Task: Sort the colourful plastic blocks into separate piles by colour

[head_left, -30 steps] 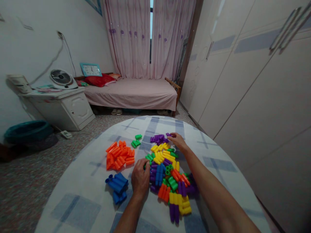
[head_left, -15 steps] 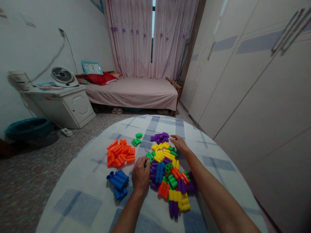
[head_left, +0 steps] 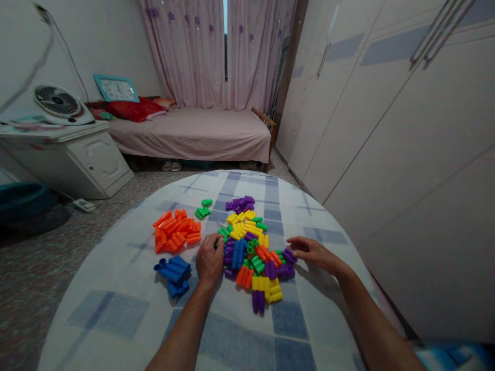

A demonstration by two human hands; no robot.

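Note:
A mixed pile of plastic tube-shaped building blocks (head_left: 257,264) lies on the table, in purple, blue, green, orange and yellow. My left hand (head_left: 210,260) rests against the pile's left side with its fingers curled; what they hold, if anything, is hidden. On the other side, my right hand (head_left: 315,254) has its fingers stretched and apart, the tips at a purple block (head_left: 289,255) on the pile's right edge. Sorted by colour nearby are orange blocks (head_left: 176,230), blue blocks (head_left: 175,273), a few green blocks (head_left: 202,211) and purple blocks (head_left: 240,204).
A checked cloth (head_left: 108,314) covers the round table. Beyond it stand a bed (head_left: 193,131) and a white cabinet (head_left: 98,159) with a fan (head_left: 58,100) on top. Tall wardrobe doors (head_left: 386,154) line the right side.
My right hand has come back from beside the far purple blocks to the pile's right edge. My left hand stays by the pile. The whole view has shifted slightly.

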